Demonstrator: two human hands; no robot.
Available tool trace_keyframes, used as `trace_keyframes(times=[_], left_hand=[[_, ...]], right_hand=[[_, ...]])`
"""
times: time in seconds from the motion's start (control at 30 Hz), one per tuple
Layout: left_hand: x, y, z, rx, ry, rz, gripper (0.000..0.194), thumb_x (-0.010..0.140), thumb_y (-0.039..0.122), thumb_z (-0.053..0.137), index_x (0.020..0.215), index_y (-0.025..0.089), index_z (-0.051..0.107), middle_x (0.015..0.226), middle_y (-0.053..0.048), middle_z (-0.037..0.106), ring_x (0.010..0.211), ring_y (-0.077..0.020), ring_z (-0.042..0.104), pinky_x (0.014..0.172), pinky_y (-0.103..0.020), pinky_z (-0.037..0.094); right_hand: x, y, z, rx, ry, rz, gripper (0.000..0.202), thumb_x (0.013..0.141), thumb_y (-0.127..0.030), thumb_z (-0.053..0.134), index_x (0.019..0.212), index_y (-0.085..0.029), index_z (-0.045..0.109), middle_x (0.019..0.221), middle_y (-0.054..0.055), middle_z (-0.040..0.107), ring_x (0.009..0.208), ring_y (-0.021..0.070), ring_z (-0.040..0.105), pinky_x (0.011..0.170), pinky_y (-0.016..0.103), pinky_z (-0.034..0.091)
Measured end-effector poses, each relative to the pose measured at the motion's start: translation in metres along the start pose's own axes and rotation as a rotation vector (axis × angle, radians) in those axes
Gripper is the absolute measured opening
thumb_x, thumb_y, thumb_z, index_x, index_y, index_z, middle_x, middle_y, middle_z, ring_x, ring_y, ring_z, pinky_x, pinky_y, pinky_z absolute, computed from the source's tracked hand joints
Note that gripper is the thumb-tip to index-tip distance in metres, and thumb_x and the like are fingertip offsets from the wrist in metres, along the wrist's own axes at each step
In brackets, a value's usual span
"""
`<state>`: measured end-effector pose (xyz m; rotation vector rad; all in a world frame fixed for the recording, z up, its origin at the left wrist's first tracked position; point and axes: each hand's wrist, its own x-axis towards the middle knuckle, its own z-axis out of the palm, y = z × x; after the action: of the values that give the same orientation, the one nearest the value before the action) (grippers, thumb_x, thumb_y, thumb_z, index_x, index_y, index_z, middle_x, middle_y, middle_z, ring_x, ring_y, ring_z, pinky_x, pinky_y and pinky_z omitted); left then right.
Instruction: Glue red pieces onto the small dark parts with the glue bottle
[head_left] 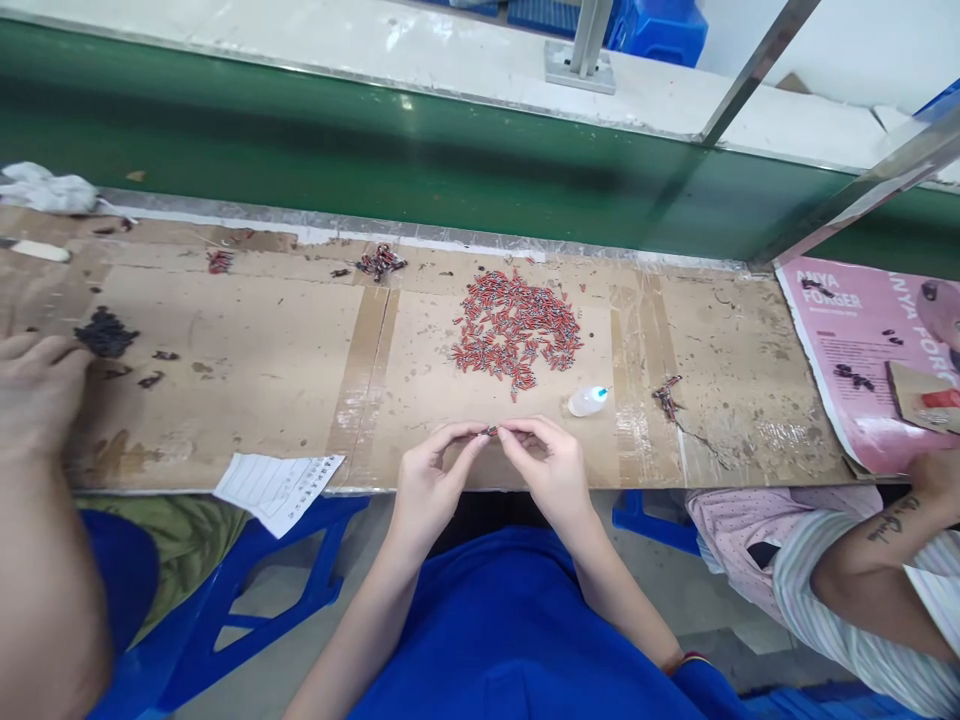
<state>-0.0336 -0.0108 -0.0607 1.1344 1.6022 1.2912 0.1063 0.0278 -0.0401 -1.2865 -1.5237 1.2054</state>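
Note:
Between my fingertips, at the front edge of the cardboard-covered bench (420, 440), is a small dark-and-red part (491, 431). My left hand (439, 475) pinches it from one side and my right hand (546, 465) from the other. Its exact kind is too small to make out. Beyond my hands lies a loose heap of small red-and-silver parts (517, 325). A small clear squeeze bottle (587, 401) with a blue tip lies just past my right hand.
A handwritten paper slip (281, 488) overhangs the bench edge at left. Co-workers' hands are at both sides, the left one by a black pile (106, 332). Small clusters of parts (381, 262) lie about. A pink poster (862, 350) covers the right end. Behind runs a green belt (375, 150).

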Motion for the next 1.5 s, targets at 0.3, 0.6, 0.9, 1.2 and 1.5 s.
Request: trace_keyframes(times=[0.3,0.6,0.9,1.2,1.5], left_hand=[[-0.003,0.002,0.0,-0.014,-0.045,-0.046,0.019,0.078,0.033,0.067,0.087,0.018,0.073,0.087,-0.006,0.075,0.084,-0.0189,0.07,0.082,-0.031,0.056],[-0.006,0.014,0.008,0.031,-0.082,-0.065,0.018,0.079,0.033,0.061,0.085,0.018,0.069,0.086,-0.005,0.073,0.084,-0.0185,0.068,0.081,-0.03,0.054],[-0.005,0.027,0.012,-0.121,-0.165,-0.162,0.017,0.078,0.032,0.062,0.08,0.017,0.067,0.08,-0.005,0.073,0.08,-0.0185,0.069,0.077,-0.029,0.055],[-0.009,0.023,0.015,-0.064,-0.143,-0.102,0.019,0.083,0.033,0.06,0.09,0.018,0.068,0.09,-0.005,0.072,0.088,-0.0182,0.068,0.084,-0.029,0.054],[-0.014,0.026,0.016,0.047,-0.154,0.004,0.017,0.087,0.031,0.057,0.094,0.019,0.067,0.092,-0.006,0.07,0.088,-0.0174,0.065,0.083,-0.029,0.052]], right_hand=[[-0.003,0.002,-0.002,0.063,-0.034,0.011,0.013,0.081,-0.023,0.064,0.084,-0.02,0.076,0.082,0.004,0.071,0.073,0.0153,0.068,0.07,0.027,0.057],[-0.005,0.006,-0.009,0.274,-0.09,0.154,0.01,0.077,-0.026,0.072,0.083,-0.022,0.078,0.087,0.005,0.076,0.081,0.0182,0.072,0.076,0.03,0.059],[-0.003,0.017,-0.015,0.519,-0.112,0.304,0.02,0.06,-0.034,0.086,0.075,-0.023,0.078,0.082,0.003,0.078,0.081,0.0206,0.074,0.081,0.035,0.061],[-0.009,0.005,-0.023,0.191,-0.046,-0.038,0.013,0.079,-0.021,0.071,0.087,-0.025,0.079,0.09,0.005,0.078,0.083,0.0189,0.072,0.08,0.032,0.06],[-0.01,-0.005,-0.023,0.193,0.045,0.005,0.01,0.074,-0.021,0.073,0.081,-0.025,0.079,0.082,0.004,0.077,0.076,0.0192,0.072,0.073,0.032,0.061]])
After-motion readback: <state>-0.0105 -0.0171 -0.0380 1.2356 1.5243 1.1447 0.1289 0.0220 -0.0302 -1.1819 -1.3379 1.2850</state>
